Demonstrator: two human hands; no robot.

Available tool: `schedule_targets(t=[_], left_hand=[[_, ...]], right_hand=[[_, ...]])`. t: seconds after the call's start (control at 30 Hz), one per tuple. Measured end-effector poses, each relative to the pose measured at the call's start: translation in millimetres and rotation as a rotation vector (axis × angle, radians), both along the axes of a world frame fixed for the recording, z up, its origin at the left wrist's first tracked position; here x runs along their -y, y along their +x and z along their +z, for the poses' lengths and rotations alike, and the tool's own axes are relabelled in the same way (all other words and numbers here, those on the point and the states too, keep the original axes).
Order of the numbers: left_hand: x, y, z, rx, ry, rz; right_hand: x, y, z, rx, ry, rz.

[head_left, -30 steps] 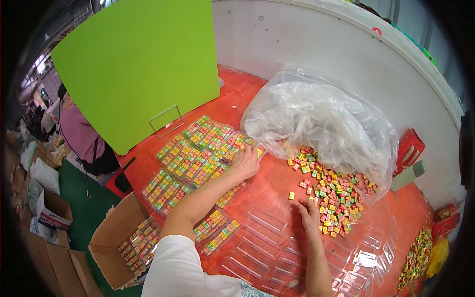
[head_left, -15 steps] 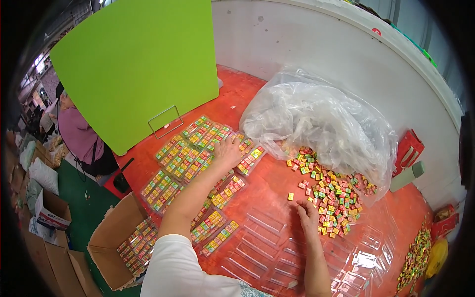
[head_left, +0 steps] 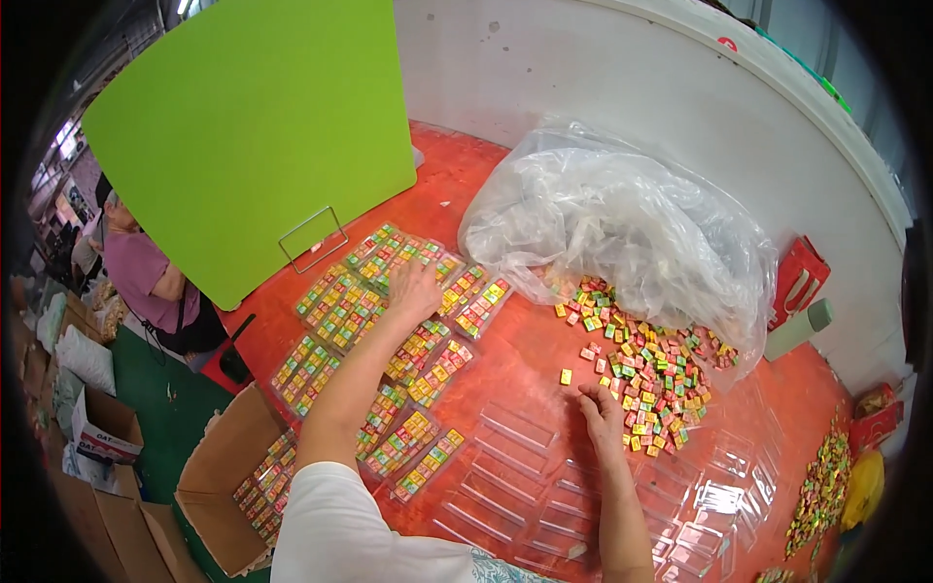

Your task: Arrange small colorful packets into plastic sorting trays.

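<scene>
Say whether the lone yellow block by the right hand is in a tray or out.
Out: the block lies on the table, bare red all around it.

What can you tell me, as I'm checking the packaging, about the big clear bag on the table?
The bag is large, see-through and glossy, apparently thin plastic film, crumpled into many folds. It lies slumped on the red table, in front of the white wall; contact with it is unclear. Small coloured blocks lie along its near edge, and some show through the film at its near right. Neither the left hand nor the right hand touches it.
</scene>
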State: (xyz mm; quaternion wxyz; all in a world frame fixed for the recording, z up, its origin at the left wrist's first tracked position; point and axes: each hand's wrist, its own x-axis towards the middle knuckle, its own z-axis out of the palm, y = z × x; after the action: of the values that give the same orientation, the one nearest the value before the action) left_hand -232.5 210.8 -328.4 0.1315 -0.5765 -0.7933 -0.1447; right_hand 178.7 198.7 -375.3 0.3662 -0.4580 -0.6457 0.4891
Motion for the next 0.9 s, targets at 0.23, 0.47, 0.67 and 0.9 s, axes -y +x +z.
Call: schedule_targets(t=[0.23, 0.47, 0.67, 0.9], left_hand=[[9, 37, 27, -0.091, 0.022, -0.058], [22, 147, 34, 0.074, -0.179, -0.816], [23, 172, 32, 0.208, -0.484, -0.870], [-10, 190, -8, 0.210, -0.202, -0.762]], right_hand=[[-6, 1, 1, -0.103, 0.009, -0.070], [-5, 19, 33, -0.327, -0.041, -0.228], [13, 32, 46, 0.484, 0.575, -0.035], [0, 8, 19, 0.875, 0.657, -0.165]])
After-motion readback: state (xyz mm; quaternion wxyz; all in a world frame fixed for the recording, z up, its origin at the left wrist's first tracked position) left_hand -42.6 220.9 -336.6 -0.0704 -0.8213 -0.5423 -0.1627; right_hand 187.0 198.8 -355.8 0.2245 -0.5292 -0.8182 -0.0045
